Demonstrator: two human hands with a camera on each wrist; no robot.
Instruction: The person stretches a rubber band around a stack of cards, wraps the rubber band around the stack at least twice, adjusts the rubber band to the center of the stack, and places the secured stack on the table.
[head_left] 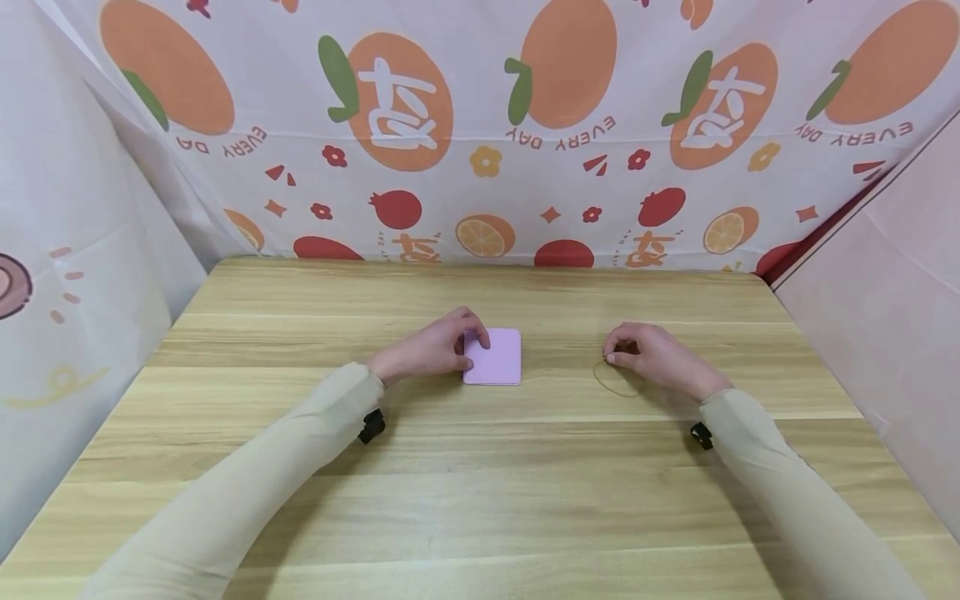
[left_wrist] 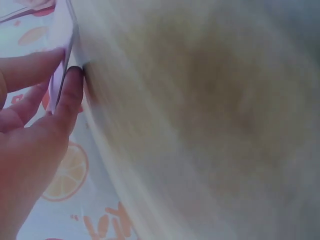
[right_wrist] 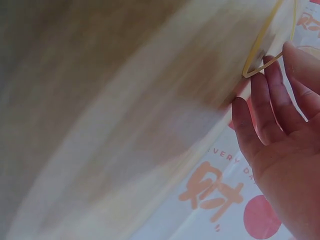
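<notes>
A thin lilac square with rounded corners is near the middle of the wooden table. My left hand comes in from its left side and pinches its edge, one finger over the top face and the thumb lower down. In the left wrist view the lilac square shows edge-on between the fingers and thumb of that hand. Farther right, my right hand pinches a yellowish rubber band, whose loop hangs at the table. The right wrist view shows the rubber band at the fingertips of the hand.
The wooden table fills the space around both hands. Behind its back edge hangs a fruit-printed cloth. White cloth stands along the left side, and a pale panel along the right.
</notes>
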